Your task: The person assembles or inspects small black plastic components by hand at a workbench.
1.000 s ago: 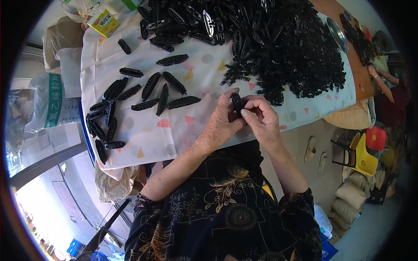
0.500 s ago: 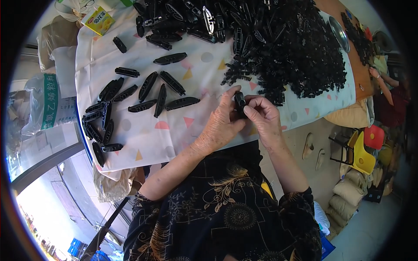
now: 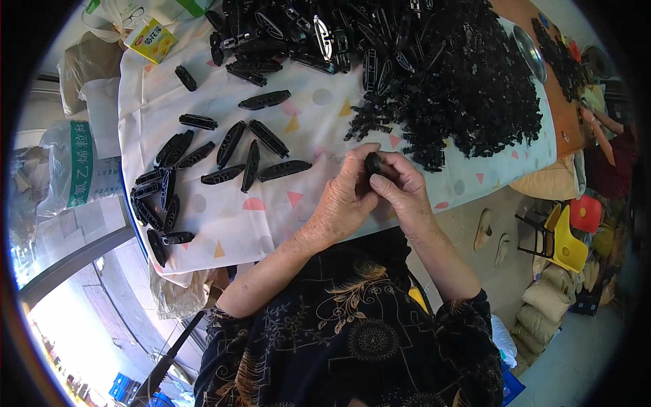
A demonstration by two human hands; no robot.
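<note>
Left hand (image 3: pixel 341 201) and right hand (image 3: pixel 405 201) are pinching one black piece (image 3: pixel 372 163) (fingers curled close around it); uneven pressure may be inviting slips.

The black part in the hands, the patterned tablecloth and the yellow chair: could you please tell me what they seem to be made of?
Black part: probably plastic, slightly glossy, by its faint highlight.
Patterned tablecloth: thin, smooth sheeting, judging by its creases; coated fabric or vinyl, I cannot tell.
Yellow chair: likely smooth plastic, given its even colour and curved shell.
</note>
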